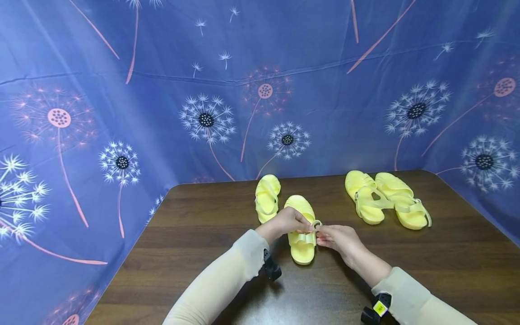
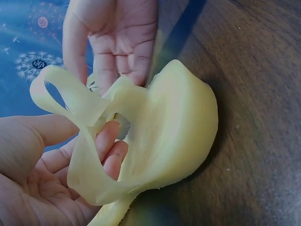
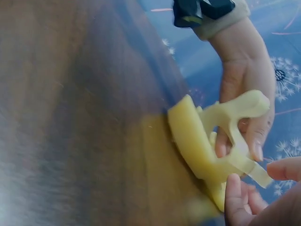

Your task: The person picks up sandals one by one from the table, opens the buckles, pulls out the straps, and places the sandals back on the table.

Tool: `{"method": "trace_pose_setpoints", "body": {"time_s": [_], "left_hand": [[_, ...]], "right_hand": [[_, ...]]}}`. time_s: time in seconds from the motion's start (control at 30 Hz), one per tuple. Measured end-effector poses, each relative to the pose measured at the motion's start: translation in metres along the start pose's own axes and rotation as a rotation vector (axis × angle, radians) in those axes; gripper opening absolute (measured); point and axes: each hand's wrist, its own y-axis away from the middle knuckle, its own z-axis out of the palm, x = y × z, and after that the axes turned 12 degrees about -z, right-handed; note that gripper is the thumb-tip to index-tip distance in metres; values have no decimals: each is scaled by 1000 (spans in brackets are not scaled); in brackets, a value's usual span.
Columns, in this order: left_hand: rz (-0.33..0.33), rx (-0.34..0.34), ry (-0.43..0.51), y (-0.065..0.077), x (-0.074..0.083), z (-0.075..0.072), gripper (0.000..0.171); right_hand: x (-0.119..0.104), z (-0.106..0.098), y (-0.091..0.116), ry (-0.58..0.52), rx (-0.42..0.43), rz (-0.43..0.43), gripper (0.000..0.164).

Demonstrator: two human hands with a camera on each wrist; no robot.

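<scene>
A yellow sandal (image 1: 302, 253) sits on the table between both hands, its sole flat on the wood and its toe pointing away. My left hand (image 1: 286, 222) pinches its ankle strap (image 2: 84, 165); in the left wrist view the fingertips pass through the strap's opening and the thumb lies against the outside. On the opposite side, my right hand (image 1: 341, 241) holds the strap's free end (image 3: 258, 174) between thumb and fingers. The strap bends up in a loop (image 2: 47, 89) above the heel. A small buckle is partly hidden by the right fingers.
Another yellow sandal (image 1: 266, 198) lies just behind and left, partly covered by the left hand. Two more yellow sandals, one (image 1: 365, 196) beside the other (image 1: 402, 201), lie at the back right of the brown table (image 1: 195, 243). A blue dandelion-print cloth (image 1: 243, 45) hangs behind.
</scene>
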Motion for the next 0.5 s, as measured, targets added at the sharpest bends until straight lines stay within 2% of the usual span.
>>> {"method": "trace_pose_setpoints", "body": {"time_s": [0.33,0.5], "left_hand": [[6,5,-3,3,0,1,20],[-5,4,7,5,4,2,19]], "right_hand": [[-15,-5,-9,1,-14,7,40],[-21,-8,-14,50,-58,-4,39]]}}
